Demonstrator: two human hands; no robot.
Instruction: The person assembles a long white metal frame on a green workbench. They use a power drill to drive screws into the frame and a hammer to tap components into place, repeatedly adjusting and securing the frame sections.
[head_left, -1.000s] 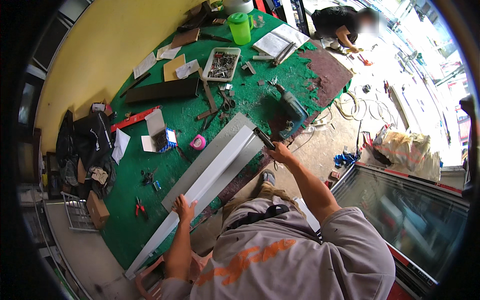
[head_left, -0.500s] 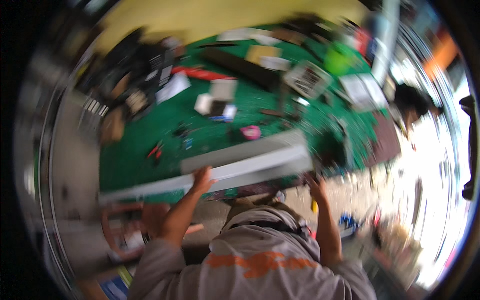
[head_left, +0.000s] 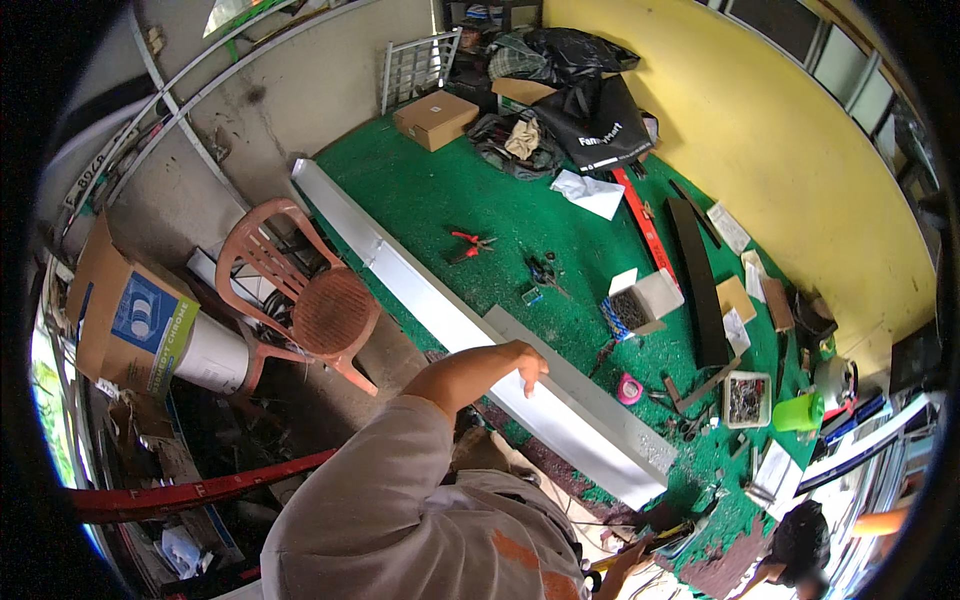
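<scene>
A long white metal channel (head_left: 430,305) runs diagonally along the near edge of the green-topped table (head_left: 420,205). My left hand (head_left: 525,362) grips it past its middle, fingers curled over the upper edge. Behind it lies a shorter grey-white metal piece (head_left: 590,392), partly covered by the channel. My right hand (head_left: 628,568) is low by the table's near edge, mostly hidden by my body, beside a dark tool-like object (head_left: 680,535) that I cannot make out. Beyond the channel are red-handled pliers (head_left: 468,246) and a pink tape measure (head_left: 628,389).
Left of the table stands a brown plastic chair (head_left: 335,310), with a cardboard box (head_left: 125,310) beside it. A red level (head_left: 645,225), a dark bar (head_left: 698,285), a tray of small fasteners (head_left: 747,399) and a green cup (head_left: 798,412) lie farther right. Another person's dark-haired head (head_left: 802,540) shows lower right.
My view has swung left, bringing the chair and the channel's far end into clear sight. My left hand stays on the channel. My right hand is less visible than before.
</scene>
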